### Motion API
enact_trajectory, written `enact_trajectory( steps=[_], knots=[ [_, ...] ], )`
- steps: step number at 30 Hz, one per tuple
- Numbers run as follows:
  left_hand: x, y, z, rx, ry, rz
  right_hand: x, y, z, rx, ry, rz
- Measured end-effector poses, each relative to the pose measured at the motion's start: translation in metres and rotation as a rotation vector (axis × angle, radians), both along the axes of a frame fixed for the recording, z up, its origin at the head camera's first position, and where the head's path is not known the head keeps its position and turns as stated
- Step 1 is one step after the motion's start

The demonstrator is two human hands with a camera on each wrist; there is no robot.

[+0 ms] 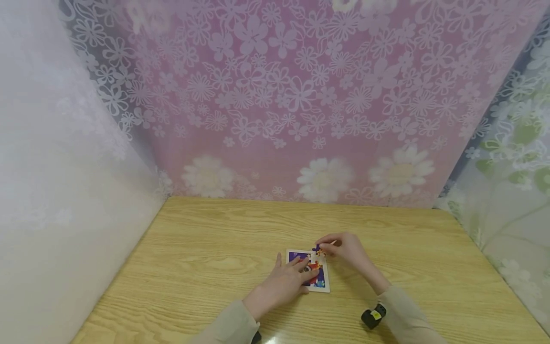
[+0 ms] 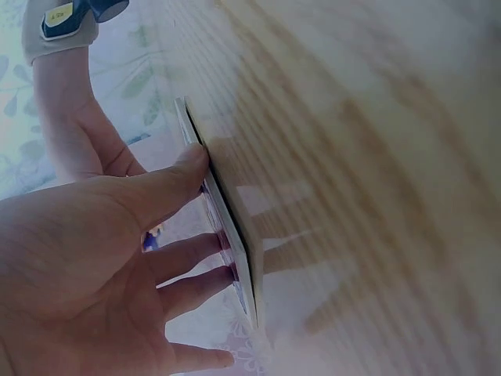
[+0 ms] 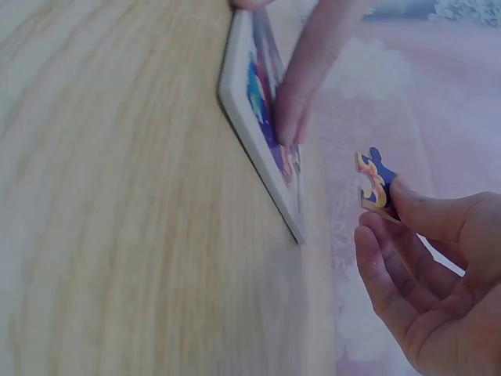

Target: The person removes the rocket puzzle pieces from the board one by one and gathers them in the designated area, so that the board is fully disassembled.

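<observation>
A small picture puzzle in a white frame tray (image 1: 328, 282) lies flat on the table. My left hand (image 1: 283, 282) rests on it with spread, straight fingers; in the left wrist view the fingertips (image 2: 213, 244) touch its face and the thumb lies at its edge. Between thumb and fingers, my right hand (image 1: 345, 248) pinches a puzzle piece (image 3: 377, 184), purple with orange and yellow flame shapes. The piece is above the table, over the tray's far right corner in the head view. A pale gap (image 1: 315, 258) shows in the puzzle near that corner.
The light wood-grain table (image 1: 206, 258) extends on all sides of the tray. A flowered pink curtain (image 1: 275, 119) hangs behind it, with pale sheets at left and right. A black wrist camera (image 1: 373, 316) is strapped at the right sleeve.
</observation>
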State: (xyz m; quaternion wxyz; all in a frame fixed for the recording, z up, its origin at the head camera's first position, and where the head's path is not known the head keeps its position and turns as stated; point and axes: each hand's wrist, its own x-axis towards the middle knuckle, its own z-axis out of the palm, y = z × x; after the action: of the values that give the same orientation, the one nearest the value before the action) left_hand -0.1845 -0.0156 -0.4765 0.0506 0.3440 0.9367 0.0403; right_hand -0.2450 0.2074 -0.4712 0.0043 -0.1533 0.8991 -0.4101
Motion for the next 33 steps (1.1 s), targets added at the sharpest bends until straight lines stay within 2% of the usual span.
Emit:
enact_trajectory(
  steps=[5,14,23,33],
  knots=[
    [0.001,0.0,0.0,0.012,-0.014,0.002,0.0,0.009,0.004,-0.057,-0.023,-0.013],
    [0.002,-0.001,-0.003,0.042,-0.019,-0.004,0.002,0.031,0.009,-0.044,-0.011,-0.017],
    [0.002,-0.003,-0.006,0.057,0.0,-0.011,0.004,0.058,0.015,-0.042,-0.045,-0.072],
    [0.002,-0.003,-0.006,0.08,0.012,-0.022,0.014,0.096,0.025,-0.047,-0.044,-0.104]
  ],
)
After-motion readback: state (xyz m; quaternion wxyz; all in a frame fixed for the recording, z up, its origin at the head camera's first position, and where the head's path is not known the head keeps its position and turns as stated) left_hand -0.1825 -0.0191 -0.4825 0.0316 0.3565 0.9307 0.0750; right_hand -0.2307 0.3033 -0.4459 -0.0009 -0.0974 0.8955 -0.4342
